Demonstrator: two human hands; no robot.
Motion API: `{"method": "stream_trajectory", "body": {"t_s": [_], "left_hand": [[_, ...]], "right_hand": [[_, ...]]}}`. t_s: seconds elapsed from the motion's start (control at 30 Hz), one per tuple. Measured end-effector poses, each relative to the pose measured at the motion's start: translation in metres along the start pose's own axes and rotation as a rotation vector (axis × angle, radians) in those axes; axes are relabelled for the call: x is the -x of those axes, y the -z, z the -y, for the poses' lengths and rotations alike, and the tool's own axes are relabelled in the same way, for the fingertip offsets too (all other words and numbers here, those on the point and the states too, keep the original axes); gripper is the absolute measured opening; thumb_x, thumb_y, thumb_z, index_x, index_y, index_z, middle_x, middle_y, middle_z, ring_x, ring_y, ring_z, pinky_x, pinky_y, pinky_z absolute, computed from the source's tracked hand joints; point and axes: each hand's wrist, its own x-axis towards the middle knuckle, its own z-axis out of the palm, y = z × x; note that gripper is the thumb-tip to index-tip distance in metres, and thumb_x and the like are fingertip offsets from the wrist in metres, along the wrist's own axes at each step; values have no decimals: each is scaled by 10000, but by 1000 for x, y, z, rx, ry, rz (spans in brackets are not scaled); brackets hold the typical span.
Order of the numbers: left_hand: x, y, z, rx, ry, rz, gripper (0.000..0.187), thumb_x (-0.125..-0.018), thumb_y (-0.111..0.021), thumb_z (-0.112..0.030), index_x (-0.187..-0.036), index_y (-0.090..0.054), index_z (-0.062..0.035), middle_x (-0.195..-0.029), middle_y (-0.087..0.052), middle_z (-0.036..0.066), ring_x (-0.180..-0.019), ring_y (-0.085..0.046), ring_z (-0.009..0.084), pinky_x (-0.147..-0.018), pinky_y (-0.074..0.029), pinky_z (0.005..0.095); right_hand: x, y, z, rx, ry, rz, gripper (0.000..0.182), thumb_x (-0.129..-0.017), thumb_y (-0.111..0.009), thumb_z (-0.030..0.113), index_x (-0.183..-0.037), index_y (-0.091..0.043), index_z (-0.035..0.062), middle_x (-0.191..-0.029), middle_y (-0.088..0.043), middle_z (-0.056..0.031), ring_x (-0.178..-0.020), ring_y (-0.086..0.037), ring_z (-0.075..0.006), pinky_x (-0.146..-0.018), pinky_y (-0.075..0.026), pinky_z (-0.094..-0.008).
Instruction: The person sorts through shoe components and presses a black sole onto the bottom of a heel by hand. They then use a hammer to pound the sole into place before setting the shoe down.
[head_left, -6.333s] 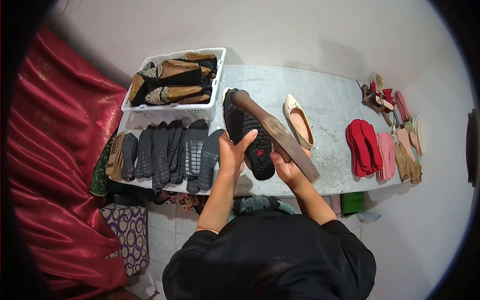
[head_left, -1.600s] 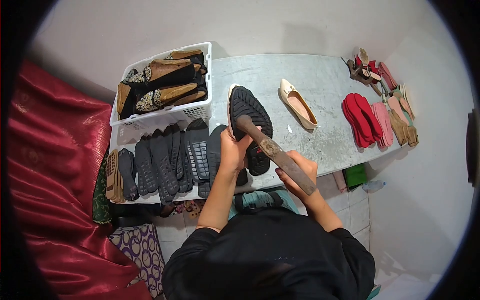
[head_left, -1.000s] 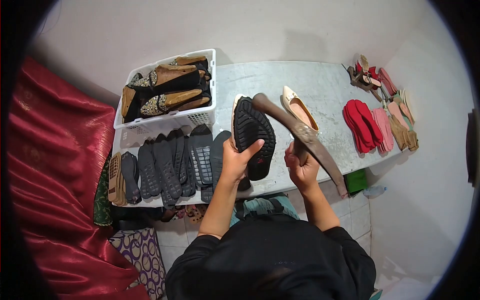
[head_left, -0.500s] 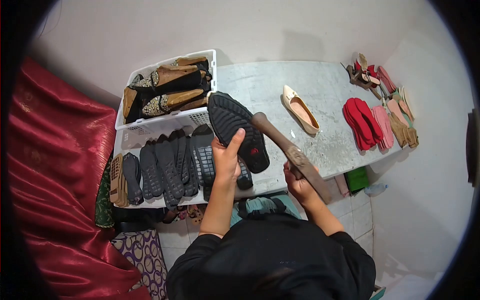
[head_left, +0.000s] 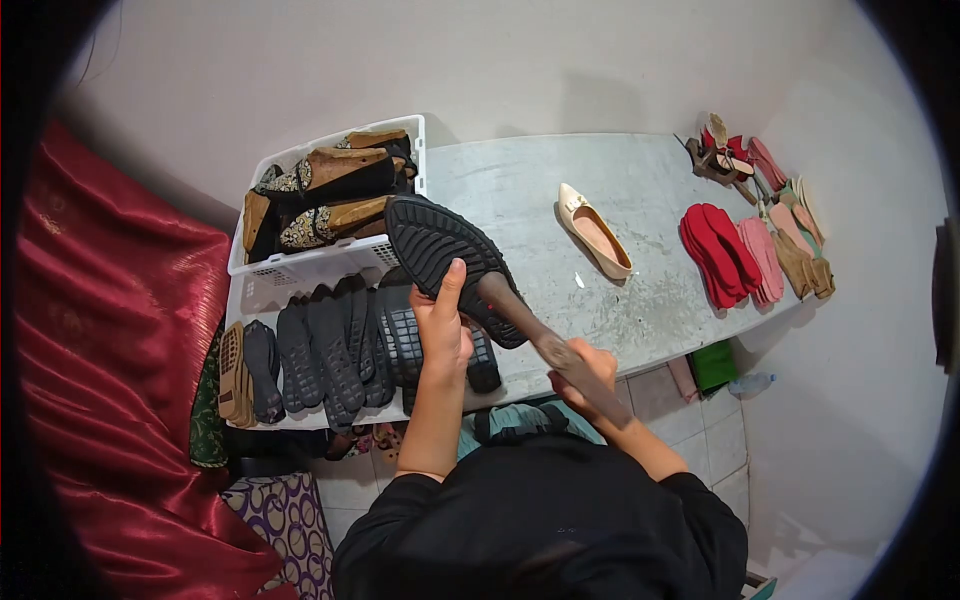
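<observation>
Fingers (head_left: 452, 285) of the left hand (head_left: 440, 330) grasp a black ridged sole (head_left: 440, 240) in the head view, the thumb laid across its treads. The sole is held above the counter (head_left: 660, 190), bottom face up and tilted, its upper end overlapping the edge of the white basket (head_left: 268, 270) from this angle. The right hand (head_left: 598, 362) is clenched around a long brown hammer-like tool (head_left: 540, 335); its grip is partly hidden beneath. The tool's rounded end lies over the sole's lower half, though whether the two touch cannot be told.

Beyond the tool, a cream pointed shoe (head_left: 597, 238) rests on the counter, with a small white scrap (head_left: 579, 281) just beside it. Dark soles (head_left: 325, 340) are lined up in front of the basket, which holds shoes with patterned toes (head_left: 345, 180). Red insoles (head_left: 718, 255) and pink insoles (head_left: 762, 262) sit side by side toward the right end.
</observation>
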Motion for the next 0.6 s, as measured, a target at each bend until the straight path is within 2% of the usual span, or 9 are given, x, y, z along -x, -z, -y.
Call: {"method": "stream_trajectory", "body": {"t_s": [0.07,0.13,0.2,0.27,0.33,0.47,0.6], "left_hand": [[-5,0,1,-34,-42,-5,191,-775,-663,-70,-950,-592,-39,-916,-616,42,-798,-586,121,-731,-472,244],[-11,-2,2,-11,-17,-30,210,-778,-660,-75,-969,-582,-38,-908,-615,42,-802,-590,127,-730,-478,250],[-11,-3,4,59,30,-100,230,-782,-655,-77,-992,-570,-35,-918,-612,44,-802,-594,134,-738,-484,259],[-16,1,12,65,39,-101,235,-784,-651,-78,-998,-564,-34,-936,-606,51,-800,-598,142,-742,-492,269],[-17,-2,16,21,12,-87,223,-783,-651,-79,-984,-565,-35,-939,-605,57,-794,-600,144,-728,-500,270],[-22,-14,23,62,73,-142,215,-781,-655,-86,-970,-566,-37,-924,-607,57,-782,-602,144,-699,-507,272],[-35,-29,33,30,15,-136,222,-781,-656,-91,-975,-561,-38,-927,-605,59,-793,-603,150,-698,-515,280]], "right_hand": [[-5,0,1,35,-73,38,222,-671,-698,176,-801,-578,41,-632,-580,-107,-535,-595,-244,-485,-444,-286],[-4,3,-4,41,-65,40,221,-674,-697,175,-802,-579,40,-639,-585,-111,-537,-597,-243,-485,-443,-281],[-1,7,-4,-125,-37,49,229,-679,-695,184,-812,-579,38,-655,-592,-126,-538,-595,-261,-484,-446,-284],[-2,7,-8,-108,-41,68,236,-673,-702,183,-815,-584,37,-647,-590,-127,-537,-597,-256,-488,-449,-285],[-6,5,-12,-17,-176,123,185,-683,-670,178,-784,-584,49,-594,-579,-82,-515,-596,-215,-484,-444,-275],[-19,29,-10,-79,-53,138,155,-693,-673,108,-794,-578,38,-613,-586,-79,-527,-599,-204,-494,-450,-260],[-24,34,-30,-47,-103,195,158,-692,-668,113,-794,-577,33,-618,-587,-85,-517,-593,-212,-486,-443,-266]]}}
